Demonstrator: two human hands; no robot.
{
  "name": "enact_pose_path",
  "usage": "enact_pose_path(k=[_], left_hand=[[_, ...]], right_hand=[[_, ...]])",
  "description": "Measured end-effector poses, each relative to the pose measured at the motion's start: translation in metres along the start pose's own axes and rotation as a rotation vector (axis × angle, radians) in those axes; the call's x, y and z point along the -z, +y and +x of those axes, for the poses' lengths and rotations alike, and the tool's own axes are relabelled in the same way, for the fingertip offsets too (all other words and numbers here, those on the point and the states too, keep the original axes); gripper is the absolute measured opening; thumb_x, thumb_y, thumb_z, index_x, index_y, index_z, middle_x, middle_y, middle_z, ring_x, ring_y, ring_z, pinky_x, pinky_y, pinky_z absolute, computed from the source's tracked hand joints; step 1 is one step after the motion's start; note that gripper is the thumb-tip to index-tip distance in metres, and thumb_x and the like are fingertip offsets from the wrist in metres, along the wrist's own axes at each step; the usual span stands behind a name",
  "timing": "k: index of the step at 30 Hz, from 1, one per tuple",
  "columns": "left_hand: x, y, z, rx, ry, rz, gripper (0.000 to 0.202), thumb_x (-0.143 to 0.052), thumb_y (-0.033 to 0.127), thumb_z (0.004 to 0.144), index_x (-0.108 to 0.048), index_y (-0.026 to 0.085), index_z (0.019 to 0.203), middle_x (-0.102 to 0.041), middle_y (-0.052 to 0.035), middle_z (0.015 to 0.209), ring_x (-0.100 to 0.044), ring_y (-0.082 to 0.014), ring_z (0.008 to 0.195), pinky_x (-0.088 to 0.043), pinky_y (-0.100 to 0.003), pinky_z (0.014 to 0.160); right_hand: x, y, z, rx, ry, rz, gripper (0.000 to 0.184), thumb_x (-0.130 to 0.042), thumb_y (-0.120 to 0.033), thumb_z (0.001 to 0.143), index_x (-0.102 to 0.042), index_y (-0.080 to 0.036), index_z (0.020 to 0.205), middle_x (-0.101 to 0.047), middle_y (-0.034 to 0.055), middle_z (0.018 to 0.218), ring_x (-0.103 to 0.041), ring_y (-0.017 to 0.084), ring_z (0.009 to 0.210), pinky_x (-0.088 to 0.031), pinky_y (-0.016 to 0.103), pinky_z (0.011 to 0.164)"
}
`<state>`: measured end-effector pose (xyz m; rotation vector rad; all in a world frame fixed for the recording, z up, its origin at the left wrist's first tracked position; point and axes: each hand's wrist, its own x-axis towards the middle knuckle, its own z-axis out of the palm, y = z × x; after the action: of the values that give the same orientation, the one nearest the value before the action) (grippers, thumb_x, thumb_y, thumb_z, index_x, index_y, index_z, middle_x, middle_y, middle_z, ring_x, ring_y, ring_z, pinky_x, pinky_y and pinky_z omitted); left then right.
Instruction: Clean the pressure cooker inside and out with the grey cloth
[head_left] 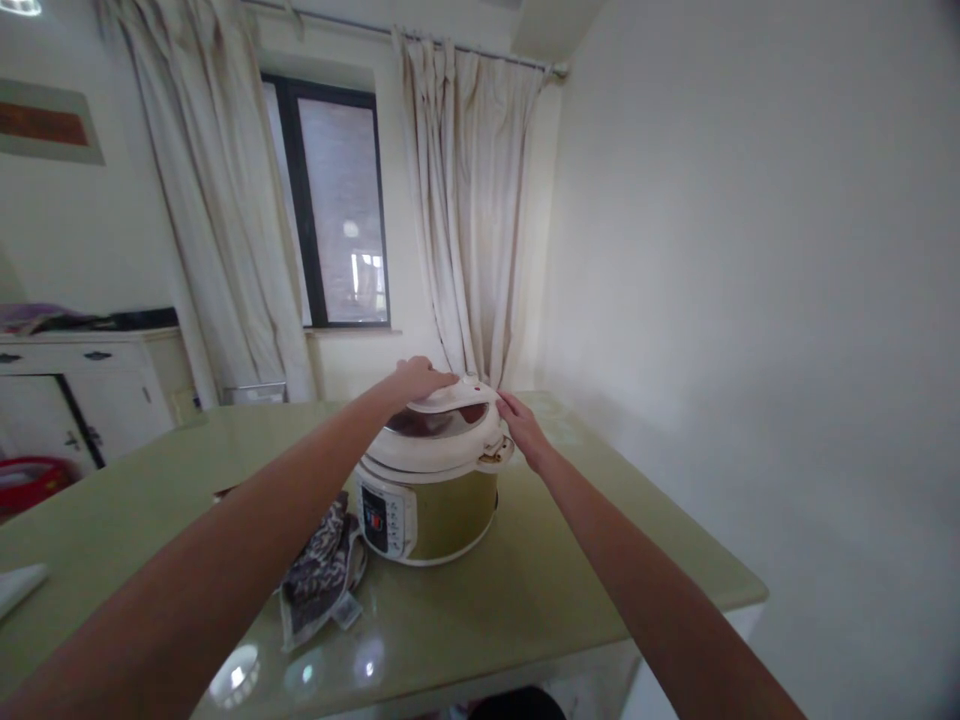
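Observation:
An electric pressure cooker (456, 510) with a white lid (420, 452) and a control panel on its front left stands on the green tabletop. My left hand (424, 380) is closed over the far left part of the white lid handle (469, 393). On the other side, my right hand (521, 420) has its fingers together against the right end of that handle, at the lid's edge. Its fingertips are partly hidden behind the lid. The lid sits on the cooker's body. Beside the cooker, below my left forearm, lies a crumpled grey patterned cloth (319, 575) with a pale tag.
The green tabletop (517, 580) runs along the white wall at right. A white object (21, 585) lies at its left edge. Beyond are a white cabinet (120, 385) with cloths on top, a red basin (34, 485), and long curtains (480, 200) beside a window.

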<state>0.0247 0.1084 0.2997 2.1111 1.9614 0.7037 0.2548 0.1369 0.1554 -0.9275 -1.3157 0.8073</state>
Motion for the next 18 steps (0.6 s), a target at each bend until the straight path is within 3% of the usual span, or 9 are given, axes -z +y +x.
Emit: enact_pose_path(k=[4, 9, 11, 14, 16, 18], left_hand=[[-0.007, -0.011, 0.0, -0.07, 0.003, 0.084, 0.075, -0.083, 0.075, 0.06, -0.078, 0.018, 0.109, -0.078, -0.0208, 0.119, -0.066, -0.0445, 0.124, -0.054, -0.046, 0.098], [-0.018, -0.024, -0.007, -0.134, 0.072, 0.106, 0.087, -0.075, 0.077, 0.07, -0.07, 0.013, 0.129, -0.07, -0.0235, 0.132, -0.065, -0.0394, 0.125, -0.053, -0.042, 0.103], [-0.02, -0.028, -0.012, -0.153, 0.063, 0.096, 0.083, -0.072, 0.073, 0.077, -0.067, 0.011, 0.133, -0.067, -0.025, 0.134, -0.065, -0.0382, 0.127, -0.052, -0.042, 0.105], [-0.02, -0.038, -0.02, -0.225, 0.089, 0.11, 0.082, -0.071, 0.065, 0.081, -0.062, 0.01, 0.141, -0.061, -0.0278, 0.145, -0.053, -0.0397, 0.143, -0.046, -0.044, 0.115], [-0.021, -0.049, -0.025, -0.295, 0.145, 0.098, 0.087, -0.07, 0.065, 0.082, -0.056, 0.011, 0.149, -0.053, -0.0266, 0.156, -0.044, -0.0392, 0.152, -0.037, -0.047, 0.123], [-0.023, -0.064, -0.028, -0.31, 0.165, 0.046, 0.083, -0.065, 0.067, 0.085, -0.057, 0.016, 0.15, -0.054, -0.0223, 0.159, -0.045, -0.0376, 0.153, -0.032, -0.049, 0.127]], right_hand=[[-0.004, 0.008, 0.001, -0.086, 0.013, 0.007, 0.051, -0.075, -0.059, 0.083, -0.077, -0.025, 0.121, -0.079, 0.0056, 0.127, -0.069, 0.023, 0.121, -0.045, 0.046, 0.117], [-0.004, 0.014, -0.017, -0.158, 0.078, 0.109, 0.057, -0.076, -0.064, 0.078, -0.075, -0.026, 0.12, -0.078, 0.005, 0.125, -0.071, 0.023, 0.112, -0.054, 0.041, 0.103], [-0.001, 0.021, -0.034, -0.206, 0.122, 0.133, 0.055, -0.072, -0.069, 0.08, -0.075, -0.027, 0.116, -0.078, 0.0044, 0.123, -0.072, 0.023, 0.106, -0.057, 0.039, 0.094], [0.005, 0.042, -0.07, -0.262, 0.137, 0.107, 0.054, -0.066, -0.075, 0.082, -0.076, -0.028, 0.107, -0.079, 0.0051, 0.116, -0.073, 0.024, 0.102, -0.058, 0.038, 0.086], [0.009, 0.06, -0.097, -0.278, 0.161, 0.08, 0.056, -0.069, -0.078, 0.079, -0.077, -0.029, 0.104, -0.079, 0.0069, 0.116, -0.073, 0.027, 0.102, -0.058, 0.042, 0.085], [0.012, 0.075, -0.122, -0.26, 0.191, 0.065, 0.051, -0.073, -0.076, 0.079, -0.078, -0.031, 0.103, -0.079, 0.0073, 0.113, -0.073, 0.03, 0.102, -0.058, 0.047, 0.089]])
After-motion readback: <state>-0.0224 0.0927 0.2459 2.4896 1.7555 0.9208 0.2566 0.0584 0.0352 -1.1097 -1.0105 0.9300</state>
